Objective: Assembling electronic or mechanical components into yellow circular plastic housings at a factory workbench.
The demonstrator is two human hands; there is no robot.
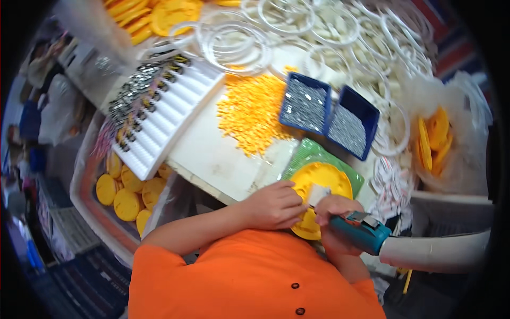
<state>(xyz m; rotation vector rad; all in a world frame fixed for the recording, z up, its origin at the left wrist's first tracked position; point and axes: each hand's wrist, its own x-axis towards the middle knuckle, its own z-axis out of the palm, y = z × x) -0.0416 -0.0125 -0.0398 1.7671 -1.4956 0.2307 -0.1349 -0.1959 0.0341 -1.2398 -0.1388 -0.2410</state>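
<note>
A yellow round plastic part (pixel 333 176) rests on a green pad (pixel 313 153) in front of me, with a small white piece (pixel 317 194) near its middle. My left hand (pixel 275 205) is curled over the left side of the yellow part, its fingertips close to the white piece; its thumb is hidden. In my right hand (pixel 336 210) is a teal electric screwdriver (pixel 357 234), held roughly level, its tip side toward the white piece. My right fingers close around the tool's front end and hide its tip.
Two blue bins of small metal screws (pixel 304 103) stand beyond the pad, beside a heap of small yellow pieces (pixel 252 111). Left are a white ridged tray (pixel 175 106) with wired parts and a box of yellow discs (pixel 126 204). White rings (pixel 236 45) cover the back.
</note>
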